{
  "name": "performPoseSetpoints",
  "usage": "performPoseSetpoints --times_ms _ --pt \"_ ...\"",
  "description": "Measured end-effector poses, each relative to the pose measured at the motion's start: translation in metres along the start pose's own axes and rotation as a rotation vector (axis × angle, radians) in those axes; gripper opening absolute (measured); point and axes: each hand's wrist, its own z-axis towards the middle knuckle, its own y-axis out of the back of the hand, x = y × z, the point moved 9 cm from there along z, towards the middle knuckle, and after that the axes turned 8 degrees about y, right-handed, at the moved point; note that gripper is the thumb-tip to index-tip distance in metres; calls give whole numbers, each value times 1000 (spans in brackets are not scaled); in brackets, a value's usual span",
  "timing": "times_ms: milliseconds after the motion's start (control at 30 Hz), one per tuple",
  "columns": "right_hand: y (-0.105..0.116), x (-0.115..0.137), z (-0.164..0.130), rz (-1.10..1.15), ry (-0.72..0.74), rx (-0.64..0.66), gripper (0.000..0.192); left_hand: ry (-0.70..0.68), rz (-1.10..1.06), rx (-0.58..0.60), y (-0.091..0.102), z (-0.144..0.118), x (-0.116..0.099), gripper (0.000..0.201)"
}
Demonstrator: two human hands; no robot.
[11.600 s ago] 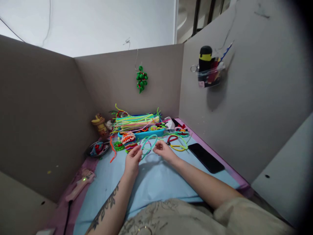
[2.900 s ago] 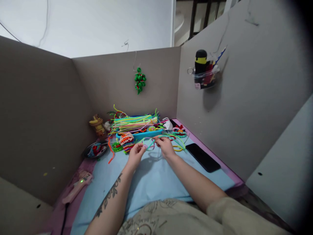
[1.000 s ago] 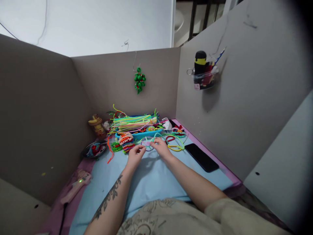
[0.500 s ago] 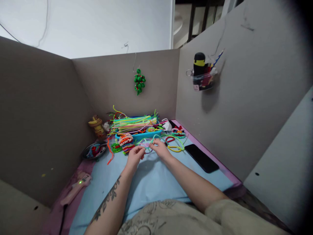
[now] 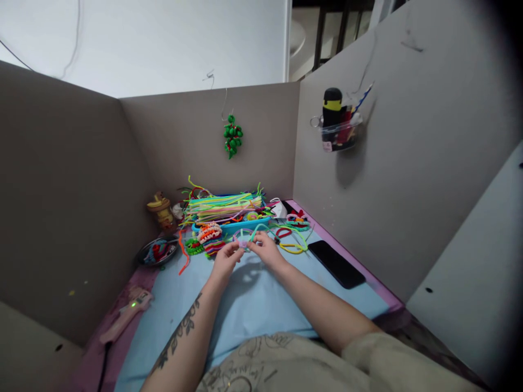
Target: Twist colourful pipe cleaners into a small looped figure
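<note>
passage: over blue cloth (image 5: 253,310), between 2 forearms (image 5: 194,326) | blocking ahead: tray (image 5: 239,227) | right: phone (image 5: 336,264) | left: glue gun (image 5: 125,321)

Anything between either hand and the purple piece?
Nothing visible. The left hand and right hand meet at the purple piece. The blue tray is beyond it, not between.

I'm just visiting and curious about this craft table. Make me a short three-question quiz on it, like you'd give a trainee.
1. What colour is the small light on the pink glue gun?
a) red
b) green
c) blue

2. True or false: a green ornament hangs in front of the back panel.

3. How many hands are working at the small lilac craft piece?

Key:
1. b
2. True
3. Two: the left hand and the right hand.
</note>
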Motion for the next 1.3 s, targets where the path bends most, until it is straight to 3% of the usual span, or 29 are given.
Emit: performPoseSetpoints --times_ms 133,300,567,767,900,1100,1300 --pt "-2 3 -3 51 4 -21 26 -28 29 -14 1 0 2 31" --pt "2 -10 -5 213 -149 -85 26 -51 67 -24 1 3 5 34" --pt "-6 -5 -2 223 -71 47 24 -12 81 -11 0 2 5 37" --pt "2 -40 -9 557 -447 -176 29 -137 63 -179 18 -1 -9 33" --pt "6 -39 -8 681 -494 -240 31 -188 65 -258 27 -2 -10 26" --pt "1 -20 -5 688 -367 -199 37 -77 150 -131 8 2 4 30" --pt "-15 -23 -17 817 -496 -206 30 -37 90 -62 -2 1 13 37"
